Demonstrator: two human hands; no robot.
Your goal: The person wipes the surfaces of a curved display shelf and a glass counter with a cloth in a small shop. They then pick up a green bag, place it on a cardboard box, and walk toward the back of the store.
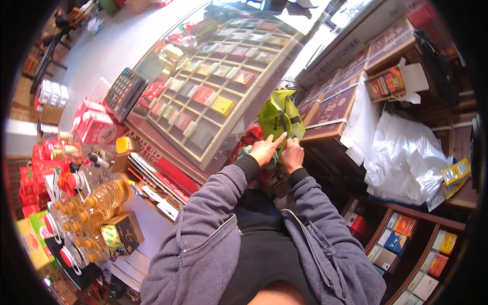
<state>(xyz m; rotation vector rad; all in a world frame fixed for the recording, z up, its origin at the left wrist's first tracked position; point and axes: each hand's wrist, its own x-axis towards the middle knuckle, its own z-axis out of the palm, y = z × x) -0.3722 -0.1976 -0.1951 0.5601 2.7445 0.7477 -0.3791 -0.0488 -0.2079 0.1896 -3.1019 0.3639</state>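
A bright green bag [280, 118] with black print and a dark strap hangs in front of me, beside the glass display counter. My left hand [263, 151] is on the bag's near side, index finger stretched across it and the other fingers curled; their undersides are hidden. Close to its right, my right hand [293, 155] is closed on the bag's near edge by the dark strap. A teal cloth [246, 151] shows by my left hand; whether that hand touches it is unclear. Behind it is a red plastic bag [249, 137], partly covered.
The glass display counter [213, 152] holds rows of small boxes, with a calculator [126, 94] at its edge. Strapped brown cartons [331, 106] and clear plastic bags [406, 160] stand right. Oil bottles [108, 196] crowd the left. Shelves [389, 225] hold packs at lower right.
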